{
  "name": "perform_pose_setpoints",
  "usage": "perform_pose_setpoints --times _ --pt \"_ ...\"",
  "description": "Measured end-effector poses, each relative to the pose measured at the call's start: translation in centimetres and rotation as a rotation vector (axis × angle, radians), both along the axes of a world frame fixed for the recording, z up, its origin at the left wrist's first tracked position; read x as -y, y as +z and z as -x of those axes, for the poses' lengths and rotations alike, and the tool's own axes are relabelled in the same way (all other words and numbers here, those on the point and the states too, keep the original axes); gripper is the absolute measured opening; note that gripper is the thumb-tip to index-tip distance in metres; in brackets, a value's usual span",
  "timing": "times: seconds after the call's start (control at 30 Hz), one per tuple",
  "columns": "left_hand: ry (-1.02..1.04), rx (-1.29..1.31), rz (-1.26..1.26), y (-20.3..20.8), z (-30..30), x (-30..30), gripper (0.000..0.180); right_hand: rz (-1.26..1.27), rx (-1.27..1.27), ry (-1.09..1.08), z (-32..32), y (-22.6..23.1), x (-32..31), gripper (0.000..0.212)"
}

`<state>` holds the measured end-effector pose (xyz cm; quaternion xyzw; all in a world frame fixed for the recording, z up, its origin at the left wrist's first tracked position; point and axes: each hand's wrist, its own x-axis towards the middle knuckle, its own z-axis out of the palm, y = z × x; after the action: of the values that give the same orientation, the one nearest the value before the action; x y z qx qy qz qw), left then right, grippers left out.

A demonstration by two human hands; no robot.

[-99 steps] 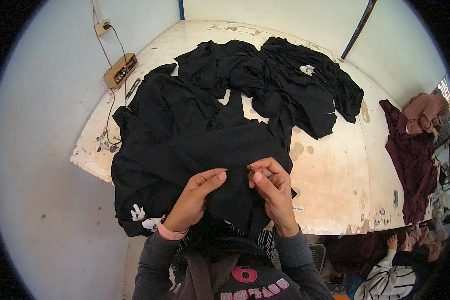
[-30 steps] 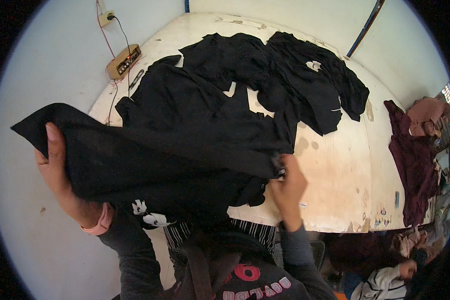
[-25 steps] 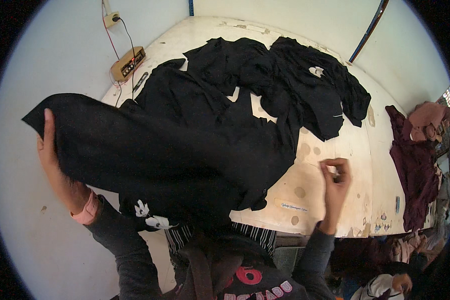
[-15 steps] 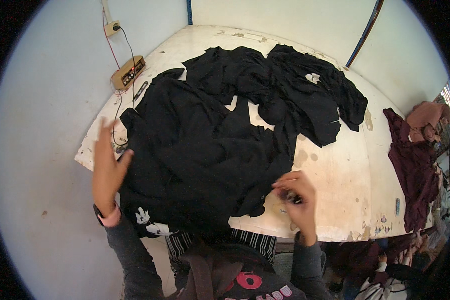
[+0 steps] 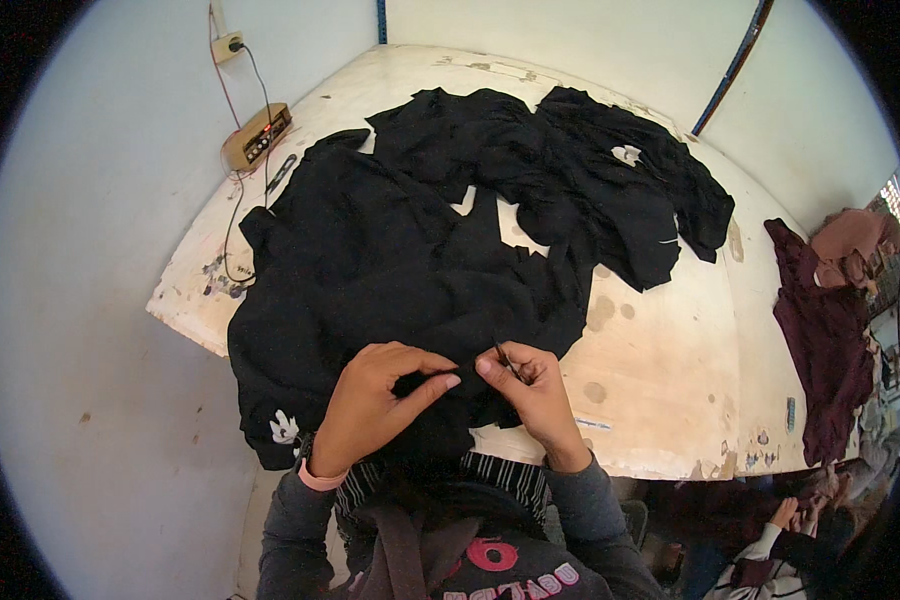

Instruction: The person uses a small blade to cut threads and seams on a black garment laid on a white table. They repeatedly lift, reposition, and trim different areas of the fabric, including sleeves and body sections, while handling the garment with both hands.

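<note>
A large black garment lies spread and creased in front of me, with white floral patches at its near left corner. Over its near part is my left hand, closed, with thumb and forefinger pinching a bit of the black cloth. Close by on the right, my right hand is closed round thread snips, small and dark, partly hidden by the fingers. Both sets of fingertips nearly meet.
More black garments cover the far side of the worn, pale table. A brown control box with cables stands at the left wall. Maroon cloth hangs over the right edge. Another person's hands show at lower right.
My left hand has come from the left edge of the garment to its near middle and closed. My right hand has moved left toward it, still holding the snips. The near left corner shifted slightly.
</note>
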<state>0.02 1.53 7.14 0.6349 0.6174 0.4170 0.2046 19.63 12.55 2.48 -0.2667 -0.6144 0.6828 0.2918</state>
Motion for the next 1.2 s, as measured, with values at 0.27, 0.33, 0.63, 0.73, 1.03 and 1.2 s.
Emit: perform_pose_setpoints --times 0.27,0.33,0.63,0.73,1.03,1.2 --pt "0.005 0.573 0.188 -0.7 -0.8 -0.8 0.02 -0.096 -0.144 -0.145 -0.3 2.8 1.0 0.014" --pt "-0.022 0.595 0.185 -1.2 -1.1 -0.9 0.02 -0.174 -0.099 -0.091 -0.1 3.3 1.1 0.013" --pt "0.018 0.718 0.206 -1.2 -0.3 -0.4 0.022 -0.159 -0.08 -0.164 -1.2 2.9 0.5 0.024" --pt "0.022 0.709 0.199 -1.3 -0.2 -0.4 0.023 -0.05 -0.073 -0.007 -1.3 2.9 1.1 0.02" --pt "0.011 0.746 0.197 -1.4 -0.3 -0.4 0.023 -0.031 -0.133 -0.036 -0.5 2.5 1.3 0.014" --pt "-0.001 0.751 0.194 -1.5 -0.4 -0.6 0.021 -0.057 -0.14 -0.062 0.0 2.7 1.4 0.013"
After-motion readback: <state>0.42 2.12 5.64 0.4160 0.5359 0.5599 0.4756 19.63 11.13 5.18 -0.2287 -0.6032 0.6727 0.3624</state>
